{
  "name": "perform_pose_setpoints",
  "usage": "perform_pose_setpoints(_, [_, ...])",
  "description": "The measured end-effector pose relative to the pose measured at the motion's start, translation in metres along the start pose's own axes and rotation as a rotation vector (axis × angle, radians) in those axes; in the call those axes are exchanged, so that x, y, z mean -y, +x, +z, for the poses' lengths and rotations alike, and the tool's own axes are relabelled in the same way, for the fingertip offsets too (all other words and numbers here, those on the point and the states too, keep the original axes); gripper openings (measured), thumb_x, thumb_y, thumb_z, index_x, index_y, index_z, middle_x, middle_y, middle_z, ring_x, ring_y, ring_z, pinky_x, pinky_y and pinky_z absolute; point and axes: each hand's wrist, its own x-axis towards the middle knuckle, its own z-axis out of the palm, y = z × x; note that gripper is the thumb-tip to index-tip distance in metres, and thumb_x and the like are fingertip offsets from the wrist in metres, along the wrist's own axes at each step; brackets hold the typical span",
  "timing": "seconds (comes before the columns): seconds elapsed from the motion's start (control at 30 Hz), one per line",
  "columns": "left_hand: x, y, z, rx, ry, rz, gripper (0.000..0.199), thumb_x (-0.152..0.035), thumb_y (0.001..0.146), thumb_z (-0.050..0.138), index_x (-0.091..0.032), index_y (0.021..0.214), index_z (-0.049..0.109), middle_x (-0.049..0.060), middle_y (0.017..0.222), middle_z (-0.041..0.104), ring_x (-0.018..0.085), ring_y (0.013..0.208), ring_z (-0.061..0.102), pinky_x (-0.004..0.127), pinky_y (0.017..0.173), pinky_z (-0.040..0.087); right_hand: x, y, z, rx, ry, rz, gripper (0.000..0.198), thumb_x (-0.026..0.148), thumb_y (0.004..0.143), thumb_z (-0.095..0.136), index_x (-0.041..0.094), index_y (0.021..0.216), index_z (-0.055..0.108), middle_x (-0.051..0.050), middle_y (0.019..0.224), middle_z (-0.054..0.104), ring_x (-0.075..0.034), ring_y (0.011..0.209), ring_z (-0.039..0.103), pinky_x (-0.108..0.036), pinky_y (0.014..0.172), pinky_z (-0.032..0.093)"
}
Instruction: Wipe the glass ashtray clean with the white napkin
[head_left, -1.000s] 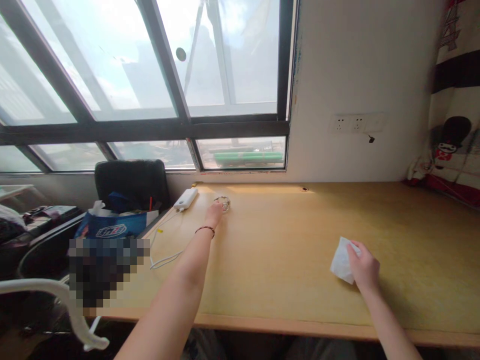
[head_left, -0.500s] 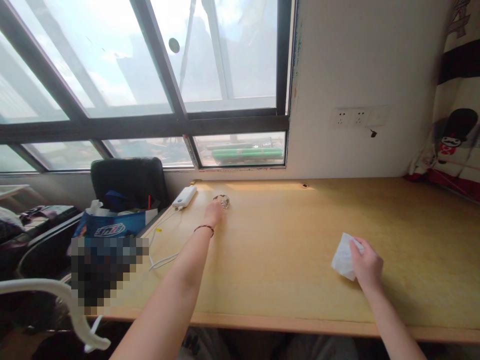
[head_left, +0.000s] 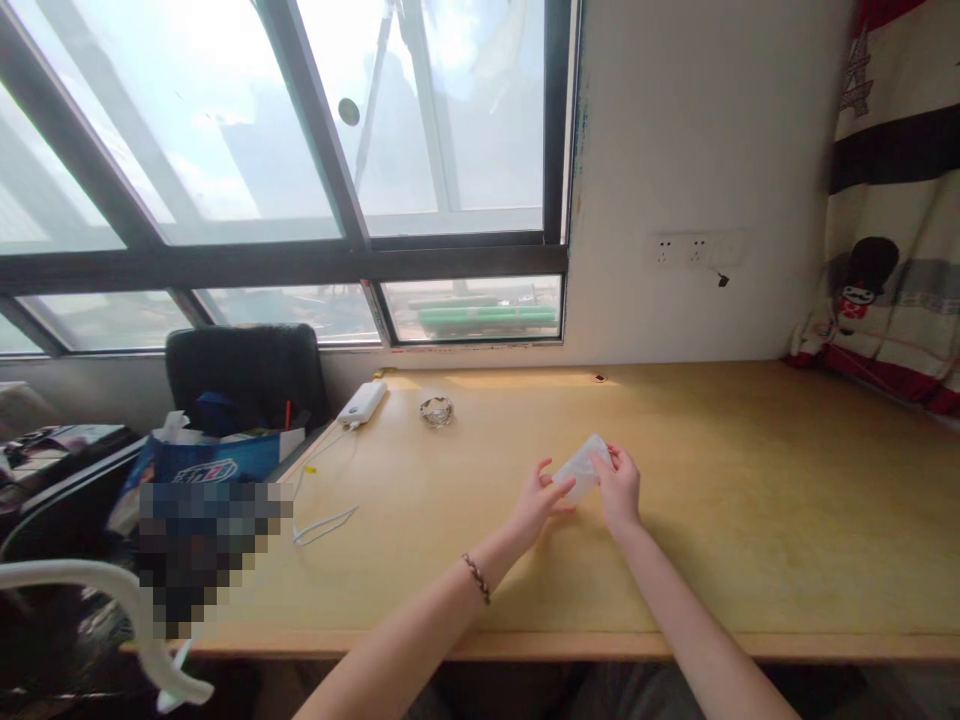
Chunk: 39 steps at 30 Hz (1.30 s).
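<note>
My right hand (head_left: 621, 490) pinches a folded white tissue (head_left: 581, 470) by its upper right end, a little above the desk. At the tissue's lower left end is my left hand (head_left: 534, 508), with a braided bracelet on the wrist. Its fingers are spread, and the thumb overlaps the tissue edge; whether it presses on it is hard to make out. Farther back on the desk lies a ring-shaped, bracelet-like coil (head_left: 436, 412), dark and silvery, apart from both hands.
The wooden desk (head_left: 750, 520) runs along the wall. A white power bank (head_left: 363, 404) with a white cable (head_left: 326, 525) sits at its left edge. Beyond that edge stand a black chair (head_left: 244, 375) and a blue bag (head_left: 202, 460). A white curved tube (head_left: 142, 600) is at lower left.
My left hand has let go of the ring-shaped coil and come back to the tissue. My right hand has carried the tissue leftward toward the middle. The view has shifted slightly.
</note>
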Motion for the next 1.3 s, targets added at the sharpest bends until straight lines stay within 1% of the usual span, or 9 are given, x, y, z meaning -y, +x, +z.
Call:
perform_pose_setpoints(0.17, [-0.001, 0.004, -0.018, -0.130, 0.052, 0.079, 0.039, -0.045, 0.059, 0.060, -0.012, 0.080, 0.057, 0.004, 0.073, 0.060, 0.013, 0.062, 0.057, 0.022, 0.048, 0.049, -0.004, -0.012, 0.027, 0.117, 0.160, 0.195, 0.037, 0.035, 0.060, 0.059, 0.016, 0.090, 0.051, -0.004, 0.079, 0.062, -0.016, 0.067, 0.058, -0.026, 0.054, 0.047])
perform_pose_setpoints(0.3, [-0.012, 0.010, -0.040, -0.239, 0.122, 0.164, 0.034, -0.043, 0.062, 0.057, -0.014, 0.079, 0.060, 0.003, 0.070, 0.061, 0.011, 0.058, 0.055, 0.018, 0.044, 0.045, -0.002, -0.013, 0.019, 0.220, 0.221, 0.323, 0.032, 0.030, 0.056, 0.064, 0.017, 0.083, 0.053, -0.003, 0.071, 0.062, -0.015, 0.062, 0.058, -0.025, 0.050, 0.048])
perform_pose_setpoints(0.5, [-0.018, 0.008, -0.044, -0.302, 0.203, 0.220, 0.032, -0.046, 0.065, 0.053, -0.015, 0.071, 0.059, -0.002, 0.051, 0.053, 0.004, 0.035, 0.038, 0.016, 0.032, 0.028, 0.001, -0.011, 0.018, 0.284, 0.195, 0.450, 0.033, 0.031, 0.057, 0.064, 0.016, 0.085, 0.052, -0.001, 0.066, 0.062, -0.011, 0.051, 0.056, -0.020, 0.041, 0.044])
perform_pose_setpoints(0.63, [-0.022, 0.005, -0.042, -0.331, 0.273, 0.217, 0.033, -0.049, 0.065, 0.051, -0.017, 0.068, 0.059, -0.004, 0.046, 0.049, 0.004, 0.033, 0.034, 0.017, 0.032, 0.024, -0.002, -0.013, 0.020, 0.316, 0.146, 0.406, 0.042, 0.031, 0.056, 0.067, 0.018, 0.091, 0.048, 0.001, 0.066, 0.062, -0.005, 0.039, 0.048, -0.014, 0.034, 0.034])
perform_pose_setpoints(0.83, [-0.028, 0.004, -0.044, -0.338, 0.291, 0.234, 0.034, -0.049, 0.065, 0.052, -0.017, 0.071, 0.062, -0.003, 0.045, 0.049, 0.006, 0.036, 0.038, 0.017, 0.036, 0.029, -0.002, -0.012, 0.019, 0.303, 0.153, 0.321, 0.046, 0.030, 0.053, 0.069, 0.016, 0.093, 0.051, 0.001, 0.067, 0.063, -0.005, 0.038, 0.046, -0.016, 0.036, 0.033])
perform_pose_setpoints(1.0, [-0.029, 0.007, -0.056, -0.439, 0.212, 0.270, 0.040, -0.052, 0.063, 0.054, -0.014, 0.074, 0.061, -0.004, 0.043, 0.047, 0.005, 0.035, 0.037, 0.017, 0.036, 0.027, -0.005, -0.007, 0.018, 0.225, 0.148, 0.248, 0.031, 0.030, 0.051, 0.070, 0.013, 0.074, 0.061, 0.000, 0.061, 0.062, -0.003, 0.032, 0.039, -0.017, 0.030, 0.027])
perform_pose_setpoints(1.07, [-0.029, 0.007, -0.058, -0.458, 0.155, 0.272, 0.042, -0.053, 0.063, 0.053, -0.012, 0.074, 0.060, -0.004, 0.044, 0.047, 0.004, 0.034, 0.036, 0.017, 0.035, 0.027, -0.004, -0.005, 0.017, 0.184, 0.173, 0.197, 0.024, 0.029, 0.054, 0.067, 0.014, 0.072, 0.063, -0.001, 0.063, 0.064, -0.007, 0.039, 0.049, -0.018, 0.035, 0.035])
perform_pose_setpoints(1.17, [-0.029, 0.006, -0.054, -0.296, 0.025, 0.133, 0.045, -0.054, 0.065, 0.051, -0.011, 0.075, 0.058, 0.000, 0.050, 0.053, 0.005, 0.036, 0.042, 0.017, 0.038, 0.034, -0.001, -0.005, 0.016, 0.201, 0.227, 0.059, 0.012, 0.022, 0.058, 0.064, 0.017, 0.069, 0.064, -0.003, 0.081, 0.065, -0.016, 0.073, 0.060, -0.024, 0.062, 0.047])
perform_pose_setpoints(1.3, [-0.026, 0.003, -0.043, -0.013, -0.152, -0.080, 0.044, -0.050, 0.066, 0.054, -0.011, 0.085, 0.056, 0.011, 0.078, 0.061, 0.014, 0.063, 0.059, 0.024, 0.056, 0.048, 0.004, -0.008, 0.018, 0.298, 0.213, -0.046, 0.008, 0.017, 0.058, 0.060, 0.019, 0.065, 0.064, -0.005, 0.094, 0.063, -0.020, 0.093, 0.055, -0.033, 0.081, 0.043])
